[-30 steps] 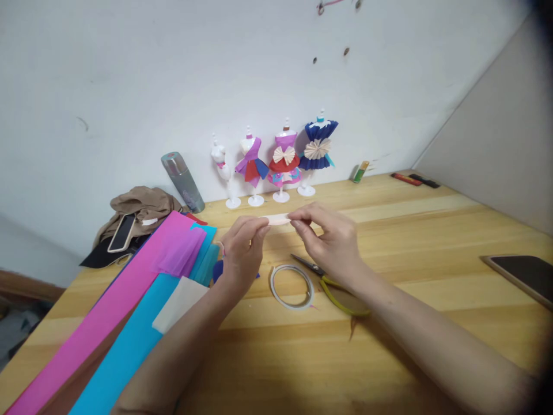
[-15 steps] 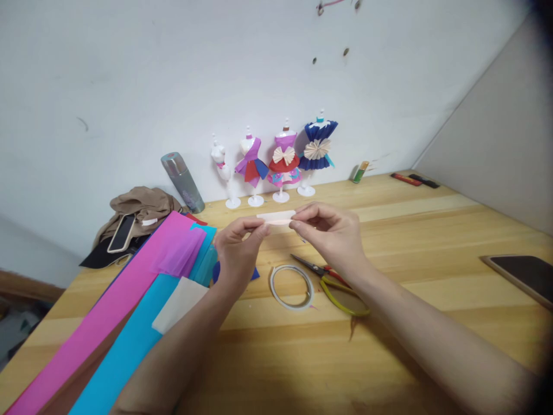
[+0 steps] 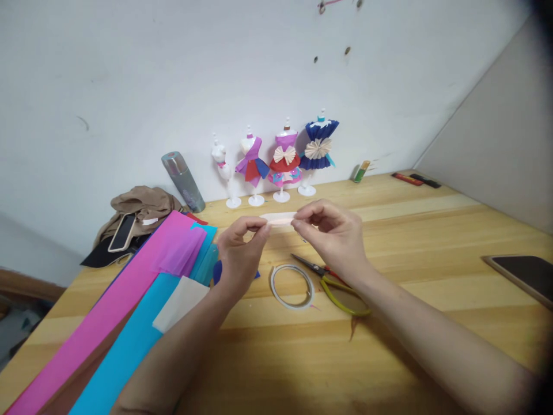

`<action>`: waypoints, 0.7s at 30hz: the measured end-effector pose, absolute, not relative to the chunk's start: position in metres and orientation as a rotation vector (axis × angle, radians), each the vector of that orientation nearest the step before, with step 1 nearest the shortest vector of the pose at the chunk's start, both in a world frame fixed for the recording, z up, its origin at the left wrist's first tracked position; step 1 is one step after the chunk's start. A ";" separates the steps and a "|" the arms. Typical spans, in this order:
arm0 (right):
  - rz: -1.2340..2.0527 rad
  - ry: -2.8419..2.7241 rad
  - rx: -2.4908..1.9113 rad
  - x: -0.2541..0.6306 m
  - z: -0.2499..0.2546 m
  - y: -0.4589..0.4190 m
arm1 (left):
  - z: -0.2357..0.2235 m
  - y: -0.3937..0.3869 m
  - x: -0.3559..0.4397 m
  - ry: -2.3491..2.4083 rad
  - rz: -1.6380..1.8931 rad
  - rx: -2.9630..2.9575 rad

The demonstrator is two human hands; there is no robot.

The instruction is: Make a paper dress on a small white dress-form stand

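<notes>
A narrow strip of pale pink paper (image 3: 280, 218) is stretched level above the table, its long edges looking folded. My left hand (image 3: 242, 248) pinches its left end between thumb and fingers. At the other end, my right hand (image 3: 332, 233) grips it the same way. Below the hands lie a roll of white tape (image 3: 273, 288) and yellow-handled scissors (image 3: 345, 300), whose blades point up and left. Blue paper (image 3: 218, 271) shows partly behind my left hand.
Four small dress-form mannequins, one in a blue paper dress (image 3: 320, 153), stand along the wall. Long pink (image 3: 116, 294) and turquoise paper (image 3: 125, 340) covers the left side, near a phone (image 3: 122, 233), a cap and a metal flask (image 3: 184, 183). Another phone-like dark object (image 3: 525, 274) lies right.
Both hands keep hold of the paper strip and have barely moved. The strip's upper edge now looks slightly more bent at its ends.
</notes>
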State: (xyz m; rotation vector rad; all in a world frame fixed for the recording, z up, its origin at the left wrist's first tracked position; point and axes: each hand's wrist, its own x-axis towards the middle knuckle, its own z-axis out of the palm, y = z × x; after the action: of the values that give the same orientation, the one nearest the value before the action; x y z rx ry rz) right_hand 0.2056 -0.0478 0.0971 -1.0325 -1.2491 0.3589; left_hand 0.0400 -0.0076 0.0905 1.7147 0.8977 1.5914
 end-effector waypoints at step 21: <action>0.026 -1.522 -1.075 0.210 0.089 -0.046 | 0.081 0.005 0.034 0.785 1.864 2.261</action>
State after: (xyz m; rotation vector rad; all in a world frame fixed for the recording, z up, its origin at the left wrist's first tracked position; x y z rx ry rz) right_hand 0.2102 -0.0459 0.0889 -1.0751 -1.5216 0.0260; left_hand 0.0343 0.0051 0.0813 2.2608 0.7846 1.8643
